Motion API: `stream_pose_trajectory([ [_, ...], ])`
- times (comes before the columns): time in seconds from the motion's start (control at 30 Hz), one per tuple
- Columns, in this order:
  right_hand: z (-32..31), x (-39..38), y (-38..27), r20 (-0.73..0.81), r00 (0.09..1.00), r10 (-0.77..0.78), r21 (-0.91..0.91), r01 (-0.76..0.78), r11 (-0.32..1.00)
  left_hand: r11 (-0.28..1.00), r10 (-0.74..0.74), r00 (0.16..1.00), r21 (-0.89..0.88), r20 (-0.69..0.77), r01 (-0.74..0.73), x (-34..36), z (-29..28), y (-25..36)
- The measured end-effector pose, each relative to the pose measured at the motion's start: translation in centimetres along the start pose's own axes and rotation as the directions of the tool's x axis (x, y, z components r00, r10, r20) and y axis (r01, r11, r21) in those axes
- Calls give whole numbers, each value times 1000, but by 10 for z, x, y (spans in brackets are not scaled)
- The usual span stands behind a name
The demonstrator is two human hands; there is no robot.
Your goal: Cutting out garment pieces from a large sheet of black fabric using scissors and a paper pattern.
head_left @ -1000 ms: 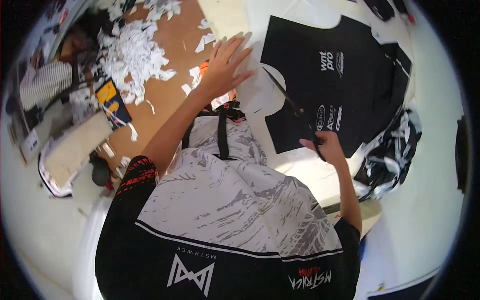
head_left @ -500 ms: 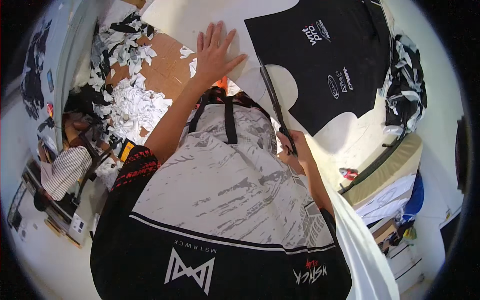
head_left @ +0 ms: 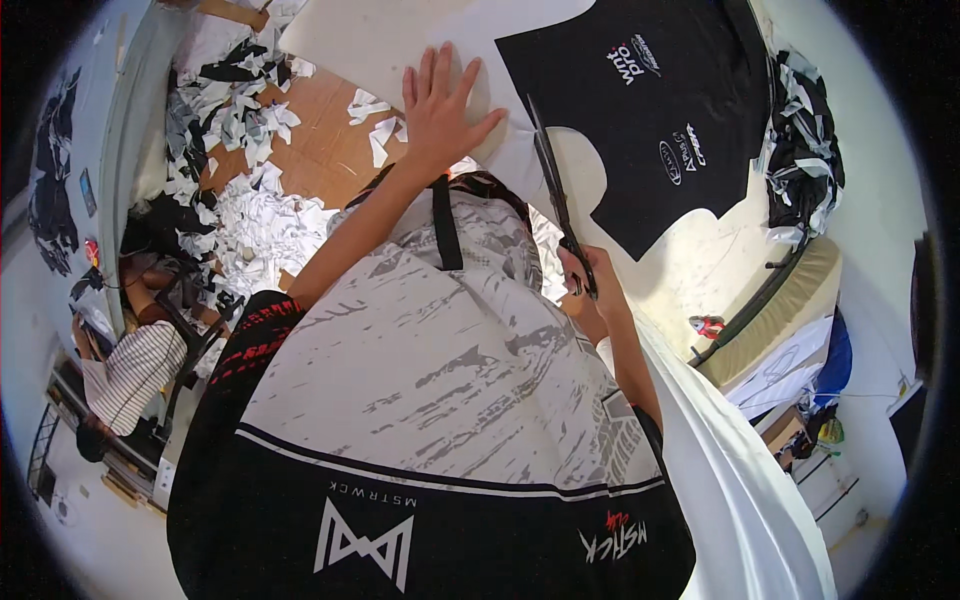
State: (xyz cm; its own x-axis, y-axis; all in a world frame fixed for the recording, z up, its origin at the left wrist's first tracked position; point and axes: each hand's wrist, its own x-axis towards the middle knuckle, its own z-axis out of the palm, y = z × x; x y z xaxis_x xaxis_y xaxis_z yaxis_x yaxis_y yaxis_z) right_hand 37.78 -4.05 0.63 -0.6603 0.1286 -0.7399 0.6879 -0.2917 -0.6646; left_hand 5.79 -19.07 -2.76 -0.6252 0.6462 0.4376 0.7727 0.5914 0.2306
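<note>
My left hand (head_left: 440, 112) lies flat with its fingers spread on the white fabric (head_left: 370, 40), left of a black printed shirt panel (head_left: 570, 95). In my right hand (head_left: 602, 290) is a pair of long dark scissors (head_left: 553, 180), gripped by the handles. Their blades point away from me along the panel's left edge, and the tip reaches close to its far left corner. The blades look nearly together. A rounded white part borders the black panel beside the blades.
White and dark fabric scraps (head_left: 265, 230) pile up on the brown floor at left. More offcuts (head_left: 800, 150) hang at the table's right side. White cloth (head_left: 720, 480) drapes beside my right arm. A person in a striped top (head_left: 140, 375) sits at far left.
The scissors have moved slightly forward along the black panel's left edge. My left hand stays spread on the white fabric. The whole view has shifted a little.
</note>
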Motion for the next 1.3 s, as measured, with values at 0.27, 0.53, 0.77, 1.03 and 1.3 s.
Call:
stream_pose_trajectory([
  [0.27, 3, 8, 4, -21, 1000, -23, 16, 23, 1000, 1000, -18, 1000, -8, 6, 18, -3, 3, 0],
  [0.53, 1, 16, 8, -43, 999, 33, -53, -35, 998, 1000, -4, 1000, 8, -11, 4, -4, 7, -7],
  [0.77, -8, 17, 23, -59, 998, 32, -79, -37, 996, 1000, -15, 999, -4, 40, 15, -2, 3, -9],
  [1.03, 0, 25, -10, 28, 998, -59, 84, 57, 995, 1000, -25, 1000, -3, 15, 25, -2, 4, -9],
  [1.3, 11, 39, -22, -32, 999, -31, 16, 31, 999, 1000, -17, 1000, -12, -9, 17, -1, 5, -8],
])
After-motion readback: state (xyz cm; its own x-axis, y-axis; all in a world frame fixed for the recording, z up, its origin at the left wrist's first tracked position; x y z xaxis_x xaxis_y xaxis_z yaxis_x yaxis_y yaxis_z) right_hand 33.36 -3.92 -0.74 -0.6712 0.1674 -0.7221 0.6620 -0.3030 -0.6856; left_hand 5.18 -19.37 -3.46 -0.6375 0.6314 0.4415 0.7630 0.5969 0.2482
